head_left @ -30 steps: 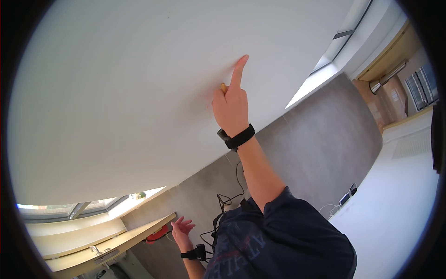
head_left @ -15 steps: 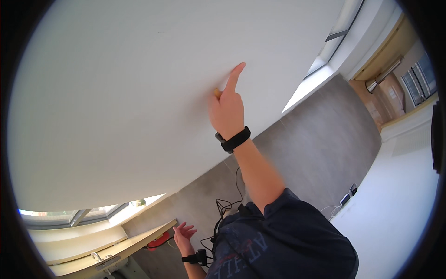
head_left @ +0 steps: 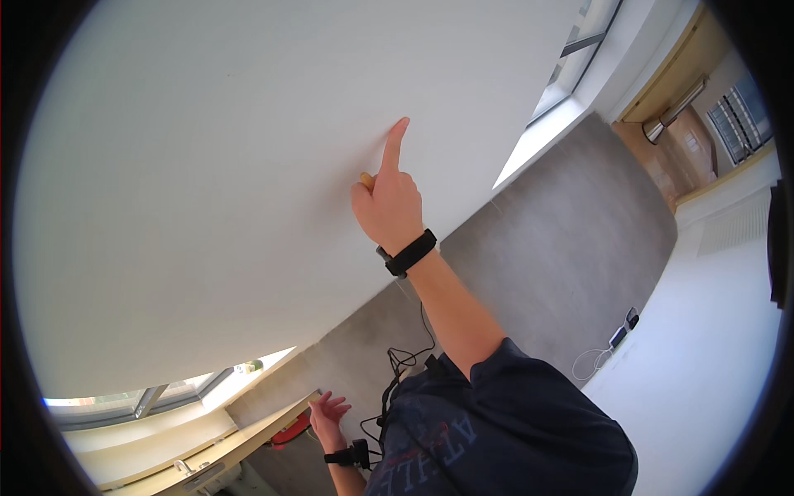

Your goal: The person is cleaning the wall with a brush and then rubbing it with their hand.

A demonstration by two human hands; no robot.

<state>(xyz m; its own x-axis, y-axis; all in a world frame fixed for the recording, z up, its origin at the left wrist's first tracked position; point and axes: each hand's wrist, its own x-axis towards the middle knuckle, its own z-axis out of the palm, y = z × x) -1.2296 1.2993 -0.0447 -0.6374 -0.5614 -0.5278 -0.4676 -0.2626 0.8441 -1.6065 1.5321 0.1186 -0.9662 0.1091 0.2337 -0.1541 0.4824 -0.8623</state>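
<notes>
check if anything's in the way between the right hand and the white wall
Apart from the small yellowish thing showing by its thumb, nothing visible stands between the right hand and the white wall. The black cables and left hand are well below, out of the way.

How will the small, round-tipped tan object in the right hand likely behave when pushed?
The small tan object is probably light: the right hand holds it with index finger extended. It seems stiff, its exposed end not drooping. It might roll, given that rounded end, though most is hidden.
</notes>
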